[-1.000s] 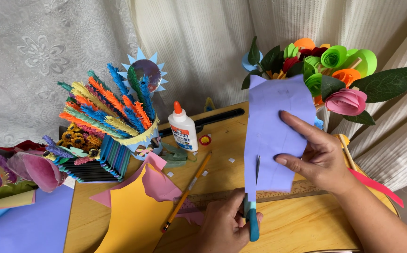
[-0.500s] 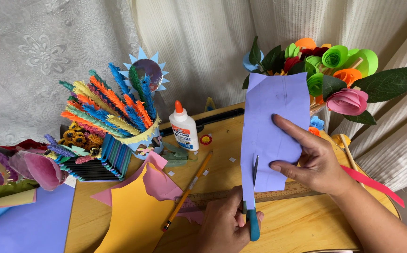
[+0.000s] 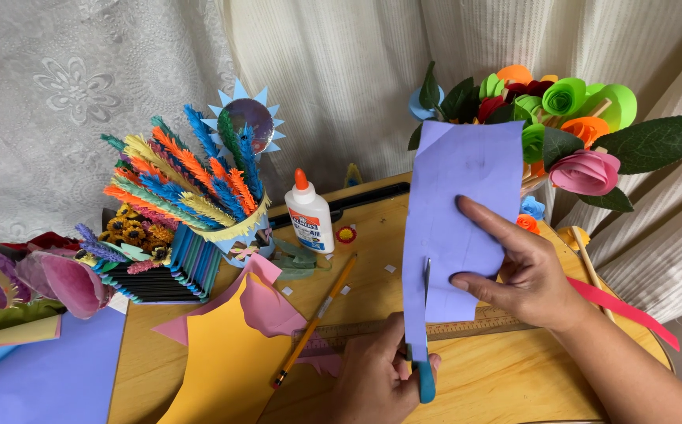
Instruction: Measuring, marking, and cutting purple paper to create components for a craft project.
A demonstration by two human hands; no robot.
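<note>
I see the wooden tabletop (image 3: 514, 377) carrying a yellow sheet (image 3: 215, 369) and pink sheet (image 3: 266, 302) at its left. Above it, upright, is the purple paper (image 3: 463, 204), pinched along its right edge by my right hand (image 3: 526, 271), fingers in front, its grip closed on the sheet. My left hand (image 3: 376, 381) is closed around the blue-handled scissors (image 3: 423, 338), blades pointing up into the paper's lower edge. Smaller: a wooden ruler (image 3: 482, 320), a glue bottle (image 3: 309, 213), a yellow pencil (image 3: 317, 318)
</note>
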